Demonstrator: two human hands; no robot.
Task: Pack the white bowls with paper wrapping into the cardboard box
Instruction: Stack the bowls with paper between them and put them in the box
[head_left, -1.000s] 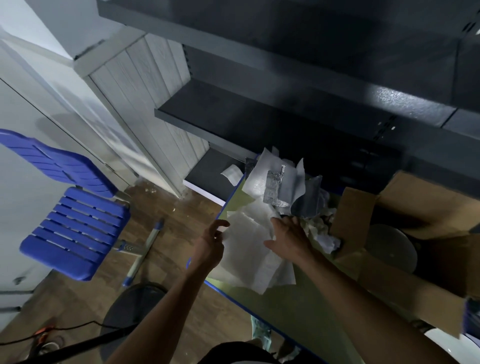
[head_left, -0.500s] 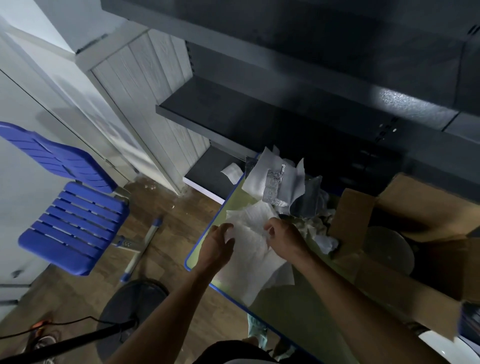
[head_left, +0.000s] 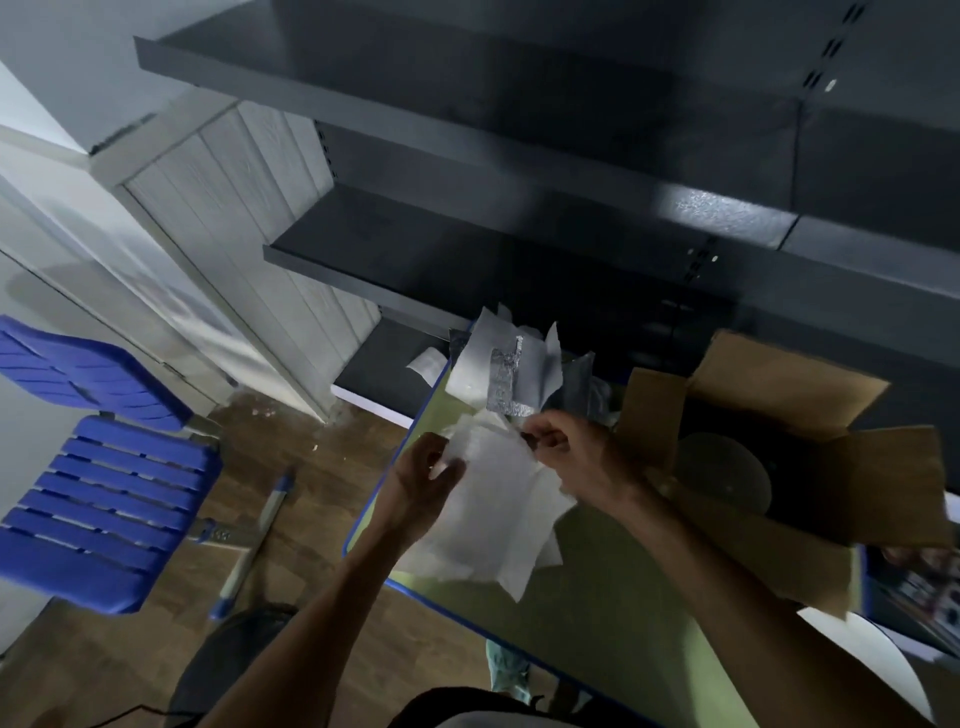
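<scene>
**As the sheet lifts, the bowls wait**

Where a second ago both hands lay flatter on the paper, we now see them pinching it. The left hand (head_left: 426, 475) nips the sheet's left edge between thumb and fingers; the right hand (head_left: 571, 454) nips the top right corner with curled fingers. The wrapping paper (head_left: 488, 519) has its upper part raised off the green table (head_left: 623, 597), its lower end trailing over the table's blue front edge. The hands have also moved up towards the heap of spare paper and foil (head_left: 506, 371) behind. The cardboard box (head_left: 779, 410) sits open just right of the right hand, flaps spread. Inside is a pale round shape (head_left: 722, 467), which we take for a bowl already packed, though it is dim. A white curved rim (head_left: 872, 660) at the lower right, near the box, looks like a bowl not yet wrapped. We judge one sheet is being peeled free, so wrapping comes next; thin paper may tear or drag a second sheet along.
</scene>
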